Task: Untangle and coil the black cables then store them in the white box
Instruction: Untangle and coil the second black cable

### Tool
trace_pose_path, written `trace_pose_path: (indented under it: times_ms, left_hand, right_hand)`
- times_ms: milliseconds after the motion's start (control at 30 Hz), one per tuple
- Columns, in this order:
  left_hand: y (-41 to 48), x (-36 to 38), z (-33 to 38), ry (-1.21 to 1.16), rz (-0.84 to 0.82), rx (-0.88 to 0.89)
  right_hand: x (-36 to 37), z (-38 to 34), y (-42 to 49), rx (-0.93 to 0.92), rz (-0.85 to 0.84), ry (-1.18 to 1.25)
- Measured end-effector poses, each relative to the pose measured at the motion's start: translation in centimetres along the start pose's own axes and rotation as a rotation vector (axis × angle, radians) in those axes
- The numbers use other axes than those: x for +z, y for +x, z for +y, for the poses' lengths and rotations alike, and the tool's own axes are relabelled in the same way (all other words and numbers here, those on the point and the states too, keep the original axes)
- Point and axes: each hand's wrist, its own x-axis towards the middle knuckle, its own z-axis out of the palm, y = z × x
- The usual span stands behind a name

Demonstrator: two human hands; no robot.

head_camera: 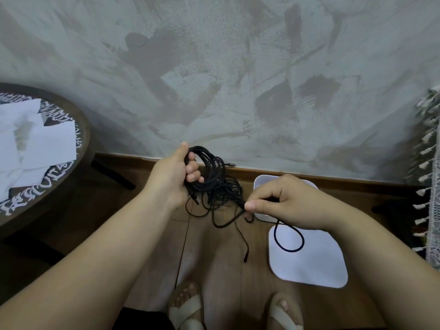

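Observation:
A tangled bundle of black cables hangs in the air in front of me. My left hand grips the looped upper part of the bundle, fingers curled through the loops. My right hand pinches a strand at the bundle's lower right. From there a loop of cable droops over the white lid, and a loose end with a plug dangles toward the floor. The white box stands on the floor by the wall, mostly hidden behind my right hand.
A white square lid lies on the wooden floor at right. A round dark table with white papers stands at left. A lace cloth hangs at the right edge. My sandalled feet are below.

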Motion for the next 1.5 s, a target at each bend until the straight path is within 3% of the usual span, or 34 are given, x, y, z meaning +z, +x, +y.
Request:
trace_pose_path:
  times_ms: [133,233,367,500,600,800,900,1033,1100,1167,1267,1367,1500]
  left_hand:
    - [-1.0,0.7,-0.9,0.515,-0.017,0.262]
    - [-2.3,1.7,-1.7,0.774,-0.159,0.282]
    - [-3.7,2.4,-2.4,0.602,-0.471,0.026]
    - [-4.0,2.7,-1.7,0.359,-0.558,-0.131]
    - [-4.0,2.6,-0.9,0.269,-0.612,-0.191]
    - [-3.1,1.5,1.1,0.105,-0.493,-0.058]
    - [-3.2,1.1,1.5,0.226,-0.444,0.063]
    - [-3.5,1.2,1.2,0.267,-0.399,0.120]
    - [-3.5,1.1,1.4,0.255,-0.406,0.125]
    - [-3.6,1.0,1.8,0.194,-0.444,0.105]
    - [-3.8,0.9,2.3,0.042,-0.444,0.057]
    - [-3.2,0.8,2.2,-0.084,-0.353,0.005]
    - [-2.4,0.5,1.8,-0.120,-0.208,-0.009]
  right_hand:
    - [0.2,-0.4,0.3,-0.023,0.078,0.128]
    - [0.4,-0.7,0.6,-0.032,0.159,0.206]
    - [0.2,-0.3,1.1,0.008,0.387,0.299]
    - [0.0,1.5,1.6,0.094,0.594,0.327]
    - [0.3,2.5,1.9,0.150,0.595,0.381]
    - [0.3,5.3,1.6,0.365,0.309,0.296]
    - [0.9,6.1,1.5,0.355,0.177,0.320]
    - [1.8,5.5,2.5,0.361,0.324,0.836]
    - [1.6,5.2,2.7,0.355,0.418,0.960]
    - [1.4,5.2,2.7,0.374,0.425,0.845]
    - [1.5,6.0,2.1,0.395,0.250,0.430]
    - [2.0,7.1,2.0,0.399,0.131,0.165]
    - [2.1,8.4,2.6,0.367,0.152,-0.428]
